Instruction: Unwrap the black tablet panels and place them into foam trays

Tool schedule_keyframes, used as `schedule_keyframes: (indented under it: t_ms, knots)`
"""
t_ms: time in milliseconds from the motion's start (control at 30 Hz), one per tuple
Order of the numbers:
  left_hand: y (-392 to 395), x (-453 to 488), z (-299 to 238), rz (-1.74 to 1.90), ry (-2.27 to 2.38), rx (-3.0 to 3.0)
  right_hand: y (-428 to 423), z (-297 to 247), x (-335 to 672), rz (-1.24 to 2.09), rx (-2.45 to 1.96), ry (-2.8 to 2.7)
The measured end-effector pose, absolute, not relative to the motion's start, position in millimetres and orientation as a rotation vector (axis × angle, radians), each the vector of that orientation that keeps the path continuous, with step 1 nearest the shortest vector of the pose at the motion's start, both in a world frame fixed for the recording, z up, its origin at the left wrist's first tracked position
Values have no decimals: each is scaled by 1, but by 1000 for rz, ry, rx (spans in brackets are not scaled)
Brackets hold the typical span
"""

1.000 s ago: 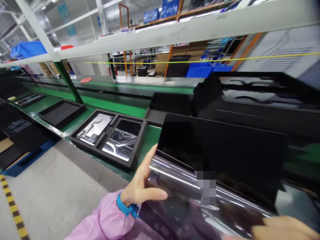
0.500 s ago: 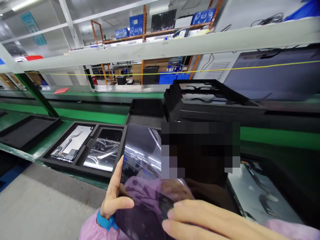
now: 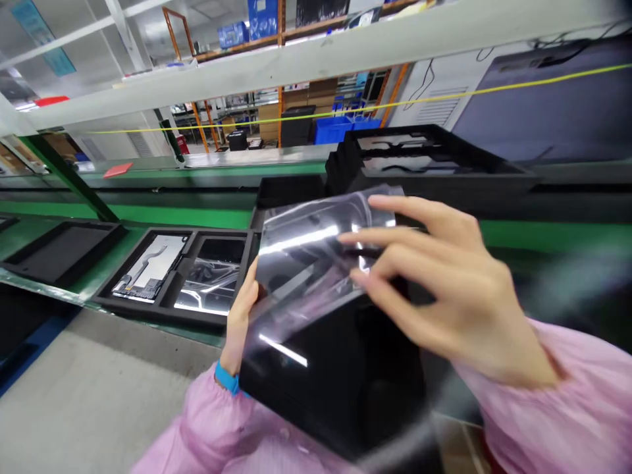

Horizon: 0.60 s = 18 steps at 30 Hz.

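above the green desk [image 3: 101, 266], a dark flat panel [image 3: 336, 382] is held tilted in front of the wearer, well clear of the trays. the left hand [image 3: 241, 316] is curled round its left edge, with most of the fingers hidden behind; that grip seems to leave the face free and keep it steady. the right hand [image 3: 459, 299] is over the panel's upper part, thumb and fingertips drawn together and apparently pinching a clear film [image 3: 301, 243], which is bowed and creased, perhaps because its edge is lifted.

to the left, a two-bay tray [image 3: 160, 311] holds a white-backed panel [image 3: 153, 263] with a ribbon cable in one bay and a dark, film-wrapped panel [image 3: 212, 270] in the other, the divider probably keeping them from rubbing. beyond the right hand, a tray stack [image 3: 434, 186] carries silvery parts [image 3: 380, 162] in its top tray.
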State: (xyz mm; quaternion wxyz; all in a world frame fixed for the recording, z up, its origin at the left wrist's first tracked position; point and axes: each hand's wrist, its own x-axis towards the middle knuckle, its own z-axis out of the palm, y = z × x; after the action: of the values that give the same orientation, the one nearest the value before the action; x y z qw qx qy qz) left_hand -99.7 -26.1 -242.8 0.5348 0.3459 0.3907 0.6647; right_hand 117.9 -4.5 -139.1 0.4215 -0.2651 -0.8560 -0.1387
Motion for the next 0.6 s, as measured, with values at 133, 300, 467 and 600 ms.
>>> schedule_keyframes:
  t_ms: [133, 300, 467, 600]
  knots:
    - [-15, -92, -224, 1595, 1056, 778, 17, -152, 111, 60, -815, -1888]
    - [-11, -89, -224, 1606, 1047, 721, 23, -154, 107, 290, -890, -1763]
    - [-7, -90, -235, 1582, 1044, 754, 24, -158, 110, 360, -896, -1726]
    - [-5, -93, -241, 1554, 1082, 866, 22, -162, 114, 374, -910, -1731]
